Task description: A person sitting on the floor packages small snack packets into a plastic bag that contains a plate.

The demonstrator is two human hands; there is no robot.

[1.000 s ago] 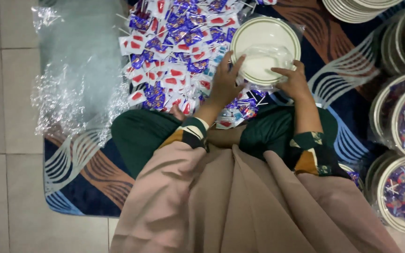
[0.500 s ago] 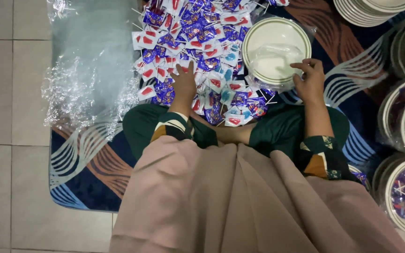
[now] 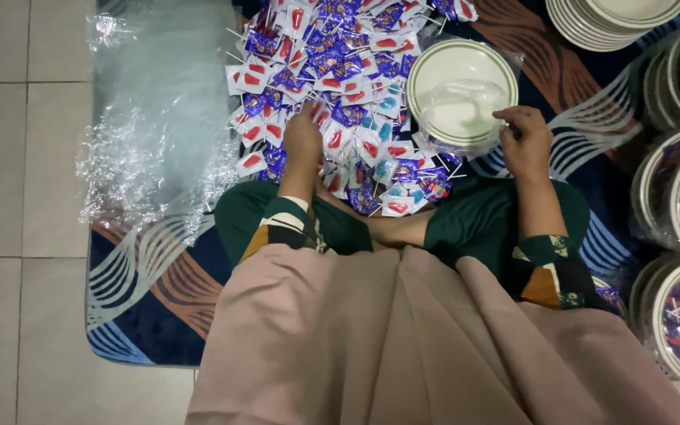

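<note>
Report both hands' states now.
Left hand: on the wrapped lollipops, grip hidden.
Right hand: pinching the clear bag on the plate.

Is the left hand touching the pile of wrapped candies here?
Touching. The head view shows the left hand lying flat on the pile of wrapped candies, its fingers pressed among the wrappers with no gap.

The left hand (image 3: 303, 140) has left the white plate (image 3: 461, 88) and moved out over the heap of wrapped lollipops (image 3: 332, 86), fingers down among them. The right hand (image 3: 525, 142) has slid off the plate's middle to its near edge, pinching the clear plastic bag (image 3: 466, 106).
</note>
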